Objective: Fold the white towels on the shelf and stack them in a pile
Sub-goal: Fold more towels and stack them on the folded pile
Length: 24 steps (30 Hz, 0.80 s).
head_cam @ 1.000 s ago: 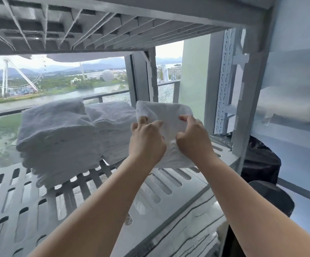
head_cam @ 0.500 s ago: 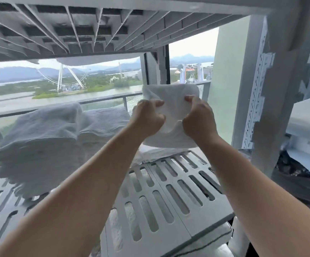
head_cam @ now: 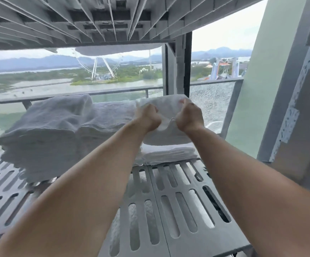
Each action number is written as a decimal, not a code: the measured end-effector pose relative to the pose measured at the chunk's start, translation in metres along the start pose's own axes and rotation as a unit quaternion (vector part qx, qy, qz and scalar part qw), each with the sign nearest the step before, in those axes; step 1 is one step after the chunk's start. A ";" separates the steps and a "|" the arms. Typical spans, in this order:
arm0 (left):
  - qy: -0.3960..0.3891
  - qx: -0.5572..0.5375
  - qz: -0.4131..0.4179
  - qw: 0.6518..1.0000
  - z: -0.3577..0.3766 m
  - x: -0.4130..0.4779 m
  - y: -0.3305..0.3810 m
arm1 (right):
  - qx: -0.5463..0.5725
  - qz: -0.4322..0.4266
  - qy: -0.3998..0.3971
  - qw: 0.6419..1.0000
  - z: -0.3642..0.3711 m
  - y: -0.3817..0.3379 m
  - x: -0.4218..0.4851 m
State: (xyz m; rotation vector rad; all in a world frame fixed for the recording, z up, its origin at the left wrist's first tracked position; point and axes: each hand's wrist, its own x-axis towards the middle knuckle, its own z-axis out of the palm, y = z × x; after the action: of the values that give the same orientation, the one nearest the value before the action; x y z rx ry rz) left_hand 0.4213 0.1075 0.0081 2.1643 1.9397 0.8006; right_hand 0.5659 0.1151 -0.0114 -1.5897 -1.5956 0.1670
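White towel (head_cam: 166, 104) pinched in both hands, left (head_cam: 147, 117), right (head_cam: 189, 117), above folded towel (head_cam: 169, 152).

At the centre of the frame both hands, left hand (head_cam: 147, 117) and right hand (head_cam: 189, 117), grip a folded white towel (head_cam: 167, 106) above a low pile (head_cam: 169, 152) on the slotted grey shelf (head_cam: 178, 201). A taller towel stack (head_cam: 45, 130) sits at the left.

text: none legible | labels: none | numbers: none | signs: none
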 end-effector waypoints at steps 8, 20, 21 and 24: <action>-0.116 0.291 -0.023 0.949 0.018 -0.004 -0.010 | 0.070 0.127 -0.010 0.989 0.043 0.046 -0.004; -0.063 0.395 0.067 0.914 -0.004 0.027 0.015 | 0.186 0.194 0.060 0.961 0.051 0.072 -0.028; -0.038 0.358 0.082 0.929 0.001 0.033 0.018 | 0.206 0.190 0.058 0.958 0.051 0.074 -0.033; -0.088 0.268 0.092 0.955 0.026 0.042 0.025 | 0.257 0.169 0.032 0.951 0.048 0.075 -0.037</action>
State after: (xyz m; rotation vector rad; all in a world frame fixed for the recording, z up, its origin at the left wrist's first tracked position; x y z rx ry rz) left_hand 0.4567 0.1495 0.0091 2.6303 2.0568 0.0806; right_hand 0.5857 0.1182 -0.1061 -1.4170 -1.0974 0.6542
